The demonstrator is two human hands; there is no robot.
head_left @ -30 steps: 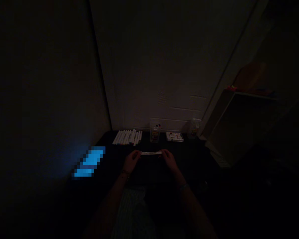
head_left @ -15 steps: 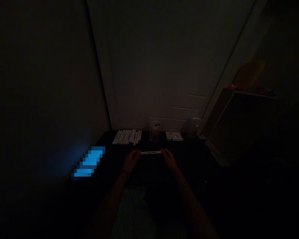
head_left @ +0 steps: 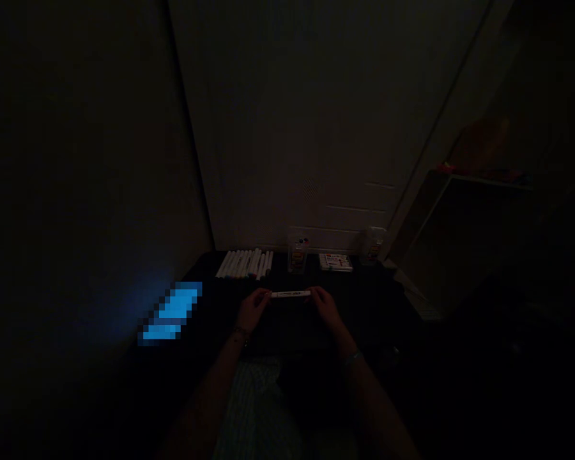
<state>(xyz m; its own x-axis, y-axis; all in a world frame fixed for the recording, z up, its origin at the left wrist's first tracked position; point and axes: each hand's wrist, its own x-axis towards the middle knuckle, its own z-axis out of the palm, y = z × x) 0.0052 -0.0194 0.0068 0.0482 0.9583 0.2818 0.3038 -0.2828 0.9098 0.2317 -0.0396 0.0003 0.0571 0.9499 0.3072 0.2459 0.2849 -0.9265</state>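
Observation:
A white marker (head_left: 290, 294) with dark print lies level between my two hands, above the dark tabletop. My left hand (head_left: 253, 308) pinches its left end. The right end is in the fingers of my right hand (head_left: 324, 305). Beyond my left hand, several white markers (head_left: 244, 263) lie side by side in a row. Behind the held marker stands a clear plastic case (head_left: 298, 255) with a few coloured tips showing in it. Right of that, a flat pack of markers (head_left: 335, 262) lies on the table. The scene is very dark, so fine detail is lost.
A second clear case (head_left: 374, 247) stands at the back right of the dark table (head_left: 364, 306). A bright blue pixelated patch (head_left: 175, 313) glows at the left. A pale panel (head_left: 316, 128) rises behind the table, and a shelf unit (head_left: 441, 185) stands to the right.

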